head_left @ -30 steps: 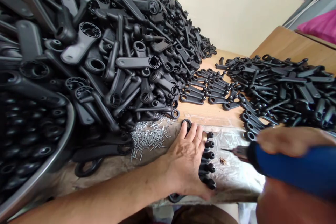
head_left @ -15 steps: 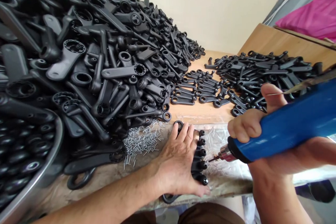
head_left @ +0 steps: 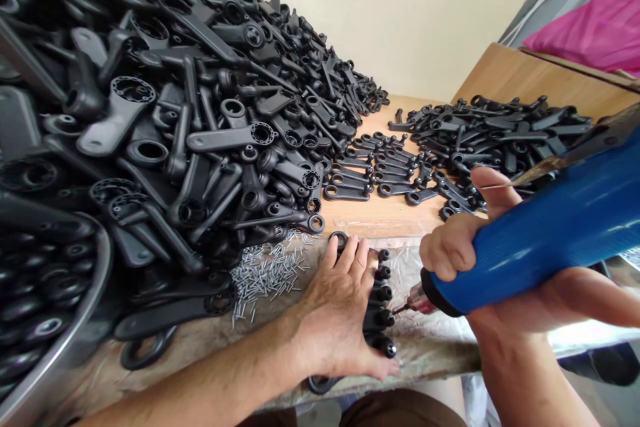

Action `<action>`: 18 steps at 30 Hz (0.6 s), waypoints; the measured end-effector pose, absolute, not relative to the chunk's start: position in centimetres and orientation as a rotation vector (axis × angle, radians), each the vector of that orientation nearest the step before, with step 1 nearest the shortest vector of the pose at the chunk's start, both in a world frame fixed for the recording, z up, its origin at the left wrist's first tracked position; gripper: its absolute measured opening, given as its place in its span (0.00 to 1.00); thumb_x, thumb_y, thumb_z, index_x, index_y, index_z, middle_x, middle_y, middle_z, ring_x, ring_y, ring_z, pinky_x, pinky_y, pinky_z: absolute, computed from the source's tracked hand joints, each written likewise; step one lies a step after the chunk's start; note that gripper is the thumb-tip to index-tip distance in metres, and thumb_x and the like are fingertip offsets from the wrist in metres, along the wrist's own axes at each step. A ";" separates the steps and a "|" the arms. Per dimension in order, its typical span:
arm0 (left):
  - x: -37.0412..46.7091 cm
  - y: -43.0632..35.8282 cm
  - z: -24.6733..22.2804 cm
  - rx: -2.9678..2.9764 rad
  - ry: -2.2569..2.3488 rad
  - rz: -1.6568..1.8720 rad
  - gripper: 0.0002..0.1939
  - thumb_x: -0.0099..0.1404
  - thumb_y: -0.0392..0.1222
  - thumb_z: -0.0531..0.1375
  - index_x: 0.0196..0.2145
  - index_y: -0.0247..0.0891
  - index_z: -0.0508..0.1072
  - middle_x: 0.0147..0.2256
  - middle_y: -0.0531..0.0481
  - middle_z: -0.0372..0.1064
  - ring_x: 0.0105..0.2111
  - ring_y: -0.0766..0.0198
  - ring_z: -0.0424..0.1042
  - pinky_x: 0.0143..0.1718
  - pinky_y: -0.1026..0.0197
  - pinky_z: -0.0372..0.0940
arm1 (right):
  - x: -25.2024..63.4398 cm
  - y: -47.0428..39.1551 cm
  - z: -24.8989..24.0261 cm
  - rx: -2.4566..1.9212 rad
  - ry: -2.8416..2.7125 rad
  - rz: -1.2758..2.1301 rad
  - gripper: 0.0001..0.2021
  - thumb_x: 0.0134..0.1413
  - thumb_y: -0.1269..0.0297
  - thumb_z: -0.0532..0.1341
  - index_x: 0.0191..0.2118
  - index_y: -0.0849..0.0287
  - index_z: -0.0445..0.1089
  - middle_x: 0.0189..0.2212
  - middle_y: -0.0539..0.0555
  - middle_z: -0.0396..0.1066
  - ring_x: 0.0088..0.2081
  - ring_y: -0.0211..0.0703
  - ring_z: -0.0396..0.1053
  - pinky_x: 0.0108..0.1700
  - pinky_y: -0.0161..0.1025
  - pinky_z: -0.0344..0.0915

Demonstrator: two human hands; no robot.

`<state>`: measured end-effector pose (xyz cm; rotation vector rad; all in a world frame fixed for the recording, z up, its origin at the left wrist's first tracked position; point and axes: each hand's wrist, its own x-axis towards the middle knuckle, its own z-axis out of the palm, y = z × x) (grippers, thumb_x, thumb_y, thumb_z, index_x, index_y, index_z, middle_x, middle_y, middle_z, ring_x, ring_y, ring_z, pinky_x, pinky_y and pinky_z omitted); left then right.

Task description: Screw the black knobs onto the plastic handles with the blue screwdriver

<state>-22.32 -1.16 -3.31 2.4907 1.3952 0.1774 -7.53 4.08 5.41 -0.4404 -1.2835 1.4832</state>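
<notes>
My left hand [head_left: 340,320] lies flat, fingers stretched, over a row of black crank handles [head_left: 381,318] on the bench edge. Their knobbed ends stick out to the right of the palm, and most of each handle is hidden underneath. My right hand [head_left: 450,253] is wrapped around a blue power drill [head_left: 540,233] held at a slant. The drill's bit [head_left: 400,310] points left, its tip at the knob of one handle near the row's front end. Left of my left hand lies a heap of small metal pins [head_left: 267,273].
A large pile of black handles [head_left: 225,87] rises at the left and back. More handles [head_left: 500,127] are heaped at the right, with several laid in rows [head_left: 395,167] between. A metal bowl [head_left: 103,267] of black knobs stands front left. A wooden board [head_left: 540,80] borders the right.
The drill in my right hand has moved left and slightly down, bringing its bit up to a handle's knob. My left hand has stayed on the row.
</notes>
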 end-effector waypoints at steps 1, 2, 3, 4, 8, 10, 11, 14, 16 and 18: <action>-22.3 -1.2 -3.3 2.488 1.397 0.180 0.62 0.48 0.77 0.54 0.62 0.19 0.51 0.64 0.22 0.35 0.65 0.36 0.32 0.61 0.36 0.25 | -7.5 4.1 5.4 -0.442 -1.288 1.475 0.32 0.28 0.43 0.72 0.44 0.49 0.75 0.14 0.48 0.67 0.13 0.36 0.59 0.16 0.34 0.59; -22.4 -1.2 -3.2 2.484 1.398 0.177 0.62 0.48 0.77 0.54 0.62 0.19 0.51 0.64 0.22 0.34 0.65 0.36 0.32 0.62 0.37 0.25 | -7.5 4.1 5.3 -0.443 -1.292 1.463 0.32 0.28 0.42 0.72 0.44 0.49 0.75 0.14 0.48 0.67 0.13 0.36 0.58 0.16 0.34 0.59; -22.4 -1.2 -3.1 2.479 1.400 0.172 0.62 0.48 0.76 0.54 0.62 0.19 0.51 0.64 0.23 0.34 0.65 0.37 0.32 0.62 0.37 0.24 | -7.4 4.2 5.3 -0.443 -1.300 1.452 0.32 0.28 0.42 0.72 0.45 0.49 0.75 0.14 0.48 0.67 0.14 0.36 0.57 0.16 0.34 0.58; -22.4 -1.2 -3.0 2.472 1.402 0.162 0.62 0.48 0.76 0.54 0.63 0.20 0.50 0.64 0.23 0.34 0.65 0.37 0.31 0.62 0.37 0.24 | -7.3 4.2 5.1 -0.446 -1.309 1.443 0.33 0.29 0.41 0.71 0.46 0.49 0.75 0.14 0.48 0.66 0.14 0.36 0.56 0.16 0.34 0.58; -22.4 -1.2 -2.3 2.435 1.393 0.105 0.61 0.48 0.76 0.55 0.63 0.20 0.50 0.64 0.24 0.32 0.65 0.38 0.30 0.62 0.38 0.24 | -6.8 4.2 4.6 -0.434 -1.360 1.438 0.37 0.30 0.37 0.69 0.49 0.49 0.72 0.15 0.48 0.66 0.15 0.36 0.55 0.18 0.35 0.58; -22.4 -1.2 -2.0 2.420 1.387 0.076 0.60 0.49 0.75 0.56 0.63 0.20 0.51 0.64 0.24 0.32 0.65 0.38 0.30 0.62 0.37 0.24 | -6.6 4.2 4.5 -0.432 -1.378 1.457 0.38 0.30 0.36 0.68 0.50 0.48 0.71 0.16 0.48 0.67 0.16 0.36 0.56 0.18 0.36 0.58; -22.3 -1.2 -2.0 2.416 1.388 0.066 0.60 0.49 0.75 0.56 0.63 0.20 0.51 0.64 0.24 0.32 0.65 0.38 0.30 0.62 0.37 0.25 | -6.6 4.1 4.4 -0.432 -1.386 1.466 0.38 0.30 0.36 0.68 0.50 0.48 0.71 0.17 0.48 0.67 0.16 0.36 0.56 0.18 0.35 0.58; -22.3 -1.2 -1.9 2.411 1.387 0.052 0.60 0.49 0.74 0.56 0.63 0.20 0.50 0.64 0.24 0.31 0.65 0.38 0.30 0.62 0.37 0.25 | -6.5 4.0 4.4 -0.437 -1.410 1.452 0.37 0.30 0.38 0.69 0.50 0.47 0.70 0.17 0.47 0.67 0.16 0.36 0.56 0.19 0.35 0.58; -22.4 -1.2 -1.9 2.409 1.387 0.078 0.60 0.49 0.74 0.56 0.63 0.20 0.50 0.64 0.24 0.32 0.65 0.38 0.30 0.62 0.37 0.25 | -6.6 3.9 4.3 -0.437 -1.418 1.430 0.37 0.30 0.39 0.70 0.50 0.48 0.70 0.16 0.47 0.66 0.16 0.36 0.57 0.19 0.35 0.58; -22.4 -1.2 -2.0 2.405 1.385 0.112 0.60 0.49 0.74 0.57 0.63 0.20 0.50 0.64 0.24 0.33 0.65 0.38 0.30 0.62 0.38 0.25 | -6.6 4.0 4.2 -0.423 -1.422 1.441 0.36 0.31 0.40 0.70 0.51 0.47 0.69 0.17 0.47 0.67 0.16 0.36 0.58 0.20 0.36 0.58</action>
